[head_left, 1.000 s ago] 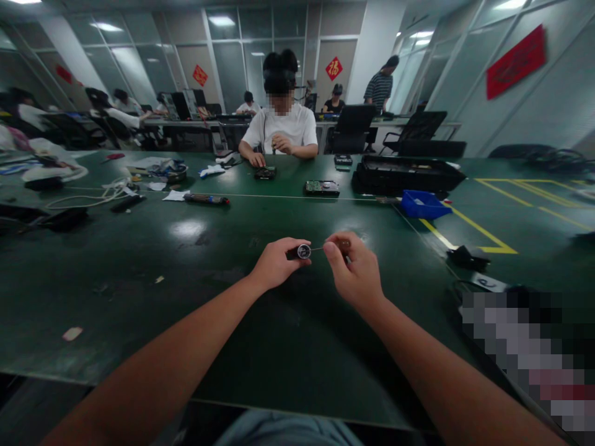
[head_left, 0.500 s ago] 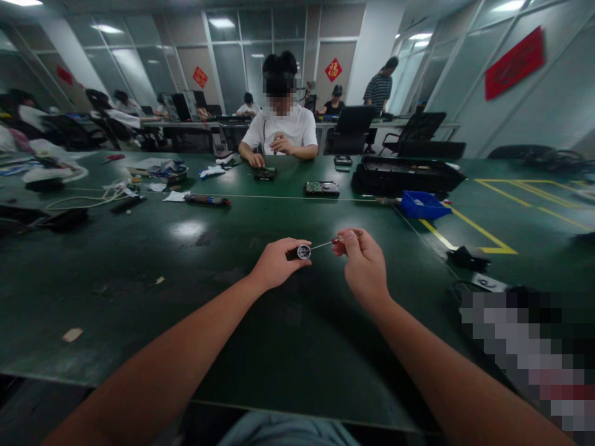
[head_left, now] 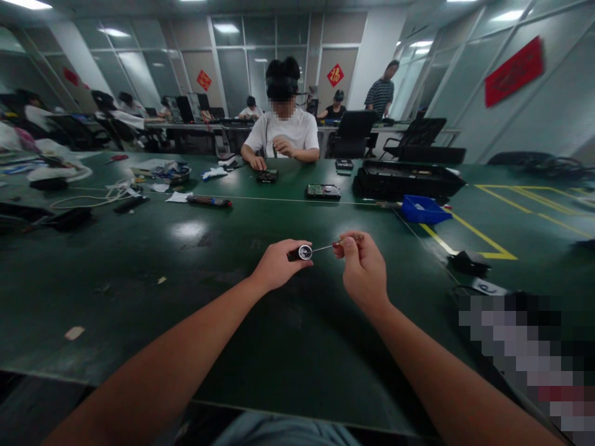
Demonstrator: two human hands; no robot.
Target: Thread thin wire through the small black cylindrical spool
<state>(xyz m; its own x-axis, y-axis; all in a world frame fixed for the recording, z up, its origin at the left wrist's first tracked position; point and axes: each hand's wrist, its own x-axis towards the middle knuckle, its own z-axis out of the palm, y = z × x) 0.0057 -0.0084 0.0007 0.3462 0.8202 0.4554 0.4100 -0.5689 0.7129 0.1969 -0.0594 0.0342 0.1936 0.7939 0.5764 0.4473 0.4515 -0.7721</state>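
My left hand (head_left: 280, 265) is closed around a small dark cylinder with a silvery round end (head_left: 305, 252), which faces right and toward me. Thumb and fingers grip it from both sides, and part of its body is hidden in the hand. My right hand (head_left: 365, 266) pinches the handle of a screwdriver (head_left: 328, 246). Its thin metal shaft points left, and the tip reaches the round end of the cylinder; how deep it sits inside I cannot tell. Both hands are held above the green table (head_left: 279, 347).
Across the table a person (head_left: 283, 133) in a white shirt handles a dark device (head_left: 267, 176). An opened hard drive (head_left: 323, 191), a black case (head_left: 404, 178) and a blue bin (head_left: 424, 209) stand beyond my hands. A dark pen-like tool (head_left: 209, 201) and cables (head_left: 100, 197) lie left.
The view has tilted up slightly, so everything sits a little lower. My right hand with the screwdriver has shifted very slightly; both hands keep their grips.
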